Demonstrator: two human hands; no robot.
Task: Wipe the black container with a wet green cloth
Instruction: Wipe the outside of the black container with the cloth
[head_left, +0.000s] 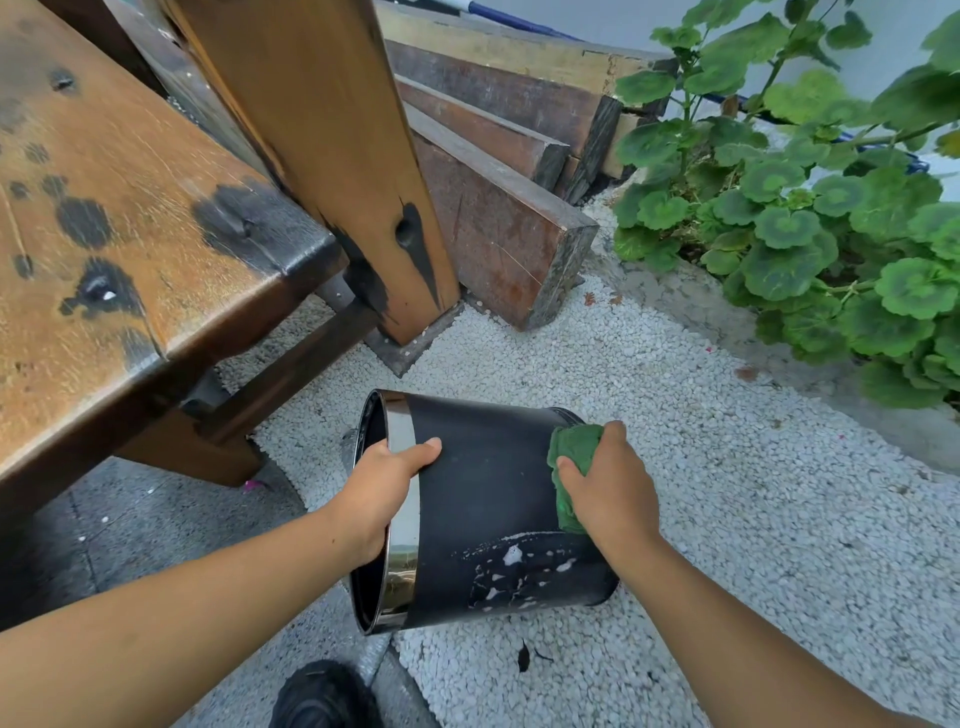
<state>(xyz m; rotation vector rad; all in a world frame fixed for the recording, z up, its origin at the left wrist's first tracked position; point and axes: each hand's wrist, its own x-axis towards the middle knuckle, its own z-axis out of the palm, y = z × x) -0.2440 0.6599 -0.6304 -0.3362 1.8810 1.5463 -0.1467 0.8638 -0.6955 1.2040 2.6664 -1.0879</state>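
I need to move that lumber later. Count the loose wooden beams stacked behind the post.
4 visible: the nearest beam beside the post, a second behind it, a third further back, and a pale one rearmost. More may be hidden behind.

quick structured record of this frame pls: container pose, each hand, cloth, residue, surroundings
container: black container tipped on its side over white gravel, chrome rim band toward the left
left hand: left hand grips the rim, thumb outside
right hand: right hand presses the green cloth on the wall near the base
residue: white foamy specks on the lower side
surroundings: wooden bench to the left, leafy plant to the right
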